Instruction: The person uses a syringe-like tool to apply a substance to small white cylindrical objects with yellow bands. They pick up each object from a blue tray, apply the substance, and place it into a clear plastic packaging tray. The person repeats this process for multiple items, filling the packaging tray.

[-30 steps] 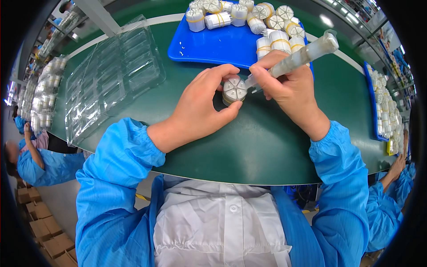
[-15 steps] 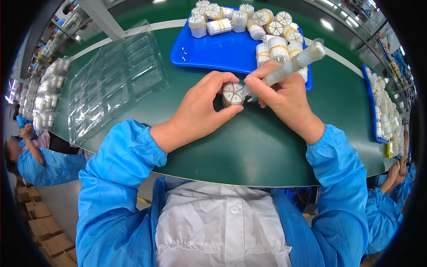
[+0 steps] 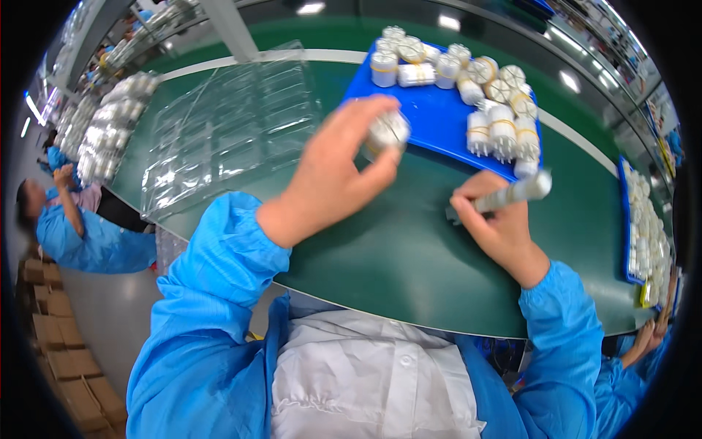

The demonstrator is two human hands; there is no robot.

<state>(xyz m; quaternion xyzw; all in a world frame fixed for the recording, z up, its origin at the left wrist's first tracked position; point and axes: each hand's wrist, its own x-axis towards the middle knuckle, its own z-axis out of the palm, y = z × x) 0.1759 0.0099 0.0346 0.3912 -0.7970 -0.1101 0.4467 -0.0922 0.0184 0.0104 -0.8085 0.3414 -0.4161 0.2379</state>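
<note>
My left hand (image 3: 316, 175) grips a short white round bundle (image 3: 390, 130) between thumb and fingers, its segmented end face turned up. Both are slightly blurred and sit beside the left edge of the blue tray (image 3: 431, 121). Farther right and nearer to me, my right hand (image 3: 504, 230) is closed round a thick translucent pen-like tool (image 3: 521, 192). The tool's dark tip points left, over the green table and apart from the bundle. Several similar white bundles (image 3: 502, 132) with yellow bands stand or lie in the tray, some with pins showing underneath.
A clear plastic blister tray (image 3: 227, 128) lies on the green table (image 3: 380, 256) at left. Stacked white parts (image 3: 110, 132) stand beyond it. Another blue tray full of white parts (image 3: 643, 227) is at far right. A co-worker in blue (image 3: 95, 230) sits at left, by cardboard boxes (image 3: 69, 344).
My right hand has drawn the tool away from the bundle, to the right and toward me. My left hand has lifted the bundle slightly toward the tray. The whole view has shifted and tilted.
</note>
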